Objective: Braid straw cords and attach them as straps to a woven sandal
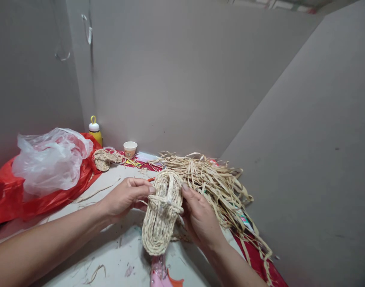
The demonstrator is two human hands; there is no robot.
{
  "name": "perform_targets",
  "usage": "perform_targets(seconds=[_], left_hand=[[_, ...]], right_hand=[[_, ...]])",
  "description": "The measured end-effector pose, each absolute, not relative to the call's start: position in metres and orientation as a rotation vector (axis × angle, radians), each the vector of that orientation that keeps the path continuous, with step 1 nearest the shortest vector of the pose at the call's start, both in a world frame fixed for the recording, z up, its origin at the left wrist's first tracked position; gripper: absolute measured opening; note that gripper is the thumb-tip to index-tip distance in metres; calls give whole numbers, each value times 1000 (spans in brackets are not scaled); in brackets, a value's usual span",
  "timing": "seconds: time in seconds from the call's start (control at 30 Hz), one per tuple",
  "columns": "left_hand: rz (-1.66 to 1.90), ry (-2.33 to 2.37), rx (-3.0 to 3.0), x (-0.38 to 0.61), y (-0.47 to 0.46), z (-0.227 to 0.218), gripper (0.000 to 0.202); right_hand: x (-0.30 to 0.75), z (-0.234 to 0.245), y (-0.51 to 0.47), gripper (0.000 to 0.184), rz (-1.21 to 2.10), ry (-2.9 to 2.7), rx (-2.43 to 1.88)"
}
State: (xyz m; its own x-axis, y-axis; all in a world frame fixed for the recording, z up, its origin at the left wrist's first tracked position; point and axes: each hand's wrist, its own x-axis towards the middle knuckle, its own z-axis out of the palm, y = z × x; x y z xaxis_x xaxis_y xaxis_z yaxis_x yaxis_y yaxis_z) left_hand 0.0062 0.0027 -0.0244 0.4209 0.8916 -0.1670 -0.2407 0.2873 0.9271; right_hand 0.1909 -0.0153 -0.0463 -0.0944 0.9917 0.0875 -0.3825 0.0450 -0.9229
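A small woven straw sandal is held up above the table, its sole of coiled braid facing me and a strap crossing its upper part. My left hand grips its left edge near the strap, thumb and fingers pinched on it. On the opposite side, my right hand has closed on the right edge, with the thumb at the upper rim. Some of the fingers of both hands are hidden. Directly below the sandal lies a pink tool with an orange part, only partly visible.
A heap of dry straw strips covers the right rear of the white tabletop. Behind are a paper cup, a yellow bottle and a woven straw piece. Red and clear plastic bags lie left. Grey walls enclose the table.
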Motion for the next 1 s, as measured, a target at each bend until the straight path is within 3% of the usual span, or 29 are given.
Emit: perform_targets(seconds=[0.13,0.5,0.77,1.0], left_hand=[[921,773,918,6,7,-31,21],[1067,775,830,5,17,-39,20],[1117,781,785,5,20,-43,15],[1108,749,762,6,22,-45,12]], right_hand=[[190,-46,-12,38,1352,-894,-869],[187,-56,-10,38,1410,-884,-796],[184,-64,-14,18,1404,-1117,-850],[181,-63,-14,25,1457,-1119,-825]])
